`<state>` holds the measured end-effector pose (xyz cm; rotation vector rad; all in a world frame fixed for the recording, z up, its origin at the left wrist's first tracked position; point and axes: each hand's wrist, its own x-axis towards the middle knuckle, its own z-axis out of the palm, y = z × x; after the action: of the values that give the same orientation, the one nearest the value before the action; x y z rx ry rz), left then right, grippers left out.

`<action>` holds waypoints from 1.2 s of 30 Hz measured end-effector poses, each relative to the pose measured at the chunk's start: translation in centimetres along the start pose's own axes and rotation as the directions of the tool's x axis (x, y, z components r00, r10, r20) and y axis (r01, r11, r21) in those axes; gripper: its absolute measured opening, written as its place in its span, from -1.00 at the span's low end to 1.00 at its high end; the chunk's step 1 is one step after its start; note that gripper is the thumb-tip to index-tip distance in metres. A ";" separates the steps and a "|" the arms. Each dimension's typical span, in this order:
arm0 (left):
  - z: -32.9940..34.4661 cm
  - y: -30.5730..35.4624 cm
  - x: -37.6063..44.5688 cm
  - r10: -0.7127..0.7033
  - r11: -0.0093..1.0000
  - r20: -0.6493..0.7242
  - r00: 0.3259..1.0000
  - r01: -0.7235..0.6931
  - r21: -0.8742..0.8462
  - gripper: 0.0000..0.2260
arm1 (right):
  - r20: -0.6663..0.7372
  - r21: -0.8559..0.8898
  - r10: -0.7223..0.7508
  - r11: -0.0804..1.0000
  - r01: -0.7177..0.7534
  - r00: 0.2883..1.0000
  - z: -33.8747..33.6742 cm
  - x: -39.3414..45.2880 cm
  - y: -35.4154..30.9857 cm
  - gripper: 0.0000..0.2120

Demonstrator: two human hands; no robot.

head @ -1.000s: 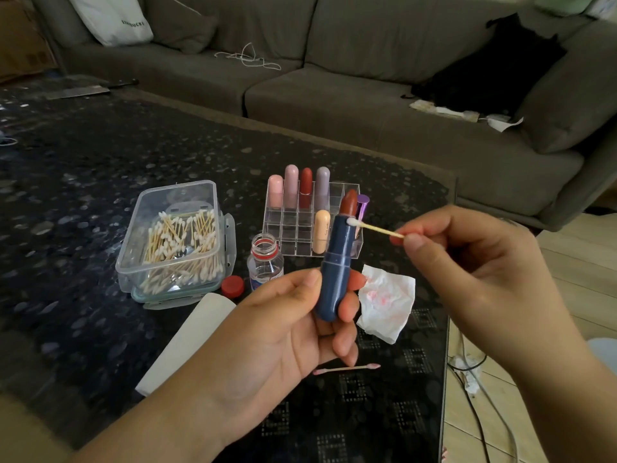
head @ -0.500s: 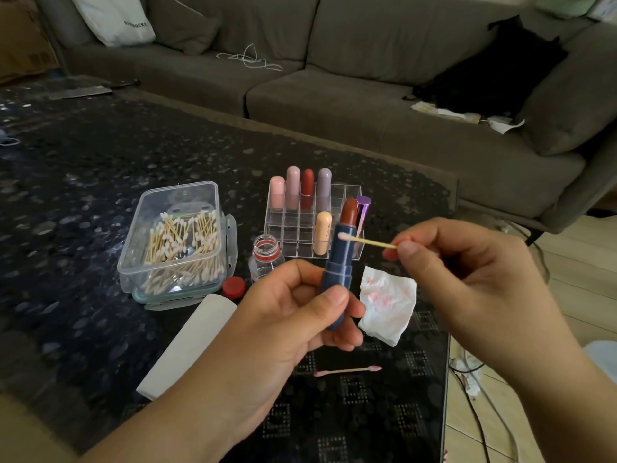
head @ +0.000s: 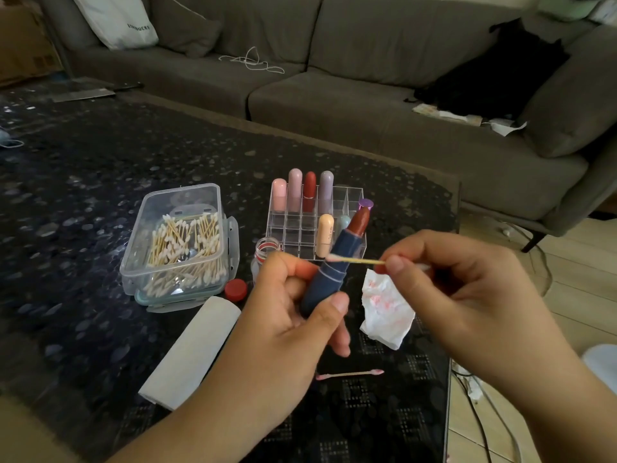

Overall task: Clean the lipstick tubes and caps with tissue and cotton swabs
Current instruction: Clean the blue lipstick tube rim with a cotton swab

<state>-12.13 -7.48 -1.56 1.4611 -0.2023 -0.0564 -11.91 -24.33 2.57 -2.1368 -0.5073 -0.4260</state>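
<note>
Gripping a navy lipstick tube [head: 329, 279], its brown-red bullet tilted up to the right, the left hand [head: 283, 325] curls thumb and fingers round the smooth barrel while the right hand [head: 467, 292] pinches a wooden cotton swab [head: 355, 260] whose white tip touches the tube's collar. Just below the hands lie a pink-tipped used swab [head: 349, 374] and a crumpled, pink-smeared tissue [head: 385, 309]. Beyond the left hand, a clear plastic box [head: 180, 245] brims with swabs, and beyond the tube a clear gridded organizer [head: 334, 218] holds rounded pastel capped lipsticks upright.

Grey sofa [head: 367, 95], dark table [head: 100, 195], wooden floor [head: 567, 279]
</note>
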 end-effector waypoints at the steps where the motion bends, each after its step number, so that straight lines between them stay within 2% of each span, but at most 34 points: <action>1: 0.0 -0.3 0.0 -0.013 1.000 0.001 1.000 0.013 0.006 -0.78 | -0.019 -0.004 0.003 1.000 -0.003 1.000 0.0 0.0 0.0 -0.87; 4: 0.0 -0.7 0.0 -0.048 0.998 0.034 0.998 0.049 -0.040 -0.74 | -0.039 -0.011 0.016 1.000 -0.017 0.999 0.1 0.1 0.0 -0.87; 6: 0.1 -0.7 0.1 -0.063 0.986 0.055 0.996 0.070 -0.151 -0.72 | -0.024 -0.020 0.018 1.000 -0.019 1.000 0.3 0.0 0.0 -0.88; 9: 0.3 -0.5 0.4 -0.086 0.926 0.033 0.996 0.092 -0.367 -0.80 | 0.001 -0.031 0.034 0.999 -0.034 0.999 0.4 -0.1 0.1 -0.88; 12: 0.2 -0.2 0.4 -0.113 0.896 0.025 0.993 0.113 -0.430 -0.84 | -0.022 -0.023 0.030 0.999 -0.030 0.999 0.3 -0.1 0.1 -0.88; 14: 0.2 -0.1 0.3 -0.108 0.914 0.010 0.994 0.103 -0.391 -0.95 | -0.060 -0.043 0.019 0.999 -0.022 0.998 0.2 0.0 0.1 -0.88; 17: 0.3 -0.2 0.2 -0.072 0.956 -0.038 0.997 0.058 -0.289 -0.82 | -0.071 -0.073 0.011 0.997 -0.016 0.997 0.1 0.0 0.1 -0.88; 21: 0.3 -0.1 0.1 -0.040 0.985 -0.078 0.996 0.026 -0.170 -0.77 | -0.015 -0.060 0.013 0.998 -0.013 1.000 0.2 -0.1 0.2 -0.89; 24: 0.2 -0.1 0.3 -0.040 0.995 -0.107 0.993 0.030 -0.099 -0.69 | -0.055 -0.087 -0.012 0.996 0.007 0.998 0.2 0.0 0.2 -0.85; 26: 0.2 -0.3 0.3 -0.025 0.999 -0.118 0.993 0.021 -0.030 -0.71 | -0.046 -0.099 -0.020 0.995 0.015 0.999 0.2 0.1 0.1 -0.85; 29: 0.3 -0.6 0.0 0.056 0.994 -0.157 0.986 -0.040 0.106 -0.75 | 0.010 -0.103 -0.048 0.994 0.049 0.999 0.5 0.0 0.1 -0.88; 31: 0.3 -0.5 -0.1 0.128 0.977 -0.204 0.971 -0.088 0.197 -0.78 | -0.004 -0.106 -0.060 0.993 0.060 0.998 0.5 0.0 0.1 -0.86; 34: 0.2 -0.4 -0.4 0.246 0.924 -0.241 0.939 -0.151 0.352 -0.77 | -0.066 -0.111 -0.052 0.993 0.044 0.996 0.2 0.1 0.2 -0.84; 36: 0.1 -0.4 -0.5 0.338 0.865 -0.236 0.911 -0.203 0.458 -0.75 | -0.046 -0.100 -0.065 0.993 0.060 0.997 0.2 0.0 0.1 -0.87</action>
<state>-12.65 -7.55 -2.05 1.8393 -0.1698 0.4781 -11.78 -24.24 2.39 -2.2031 -0.5364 -0.5478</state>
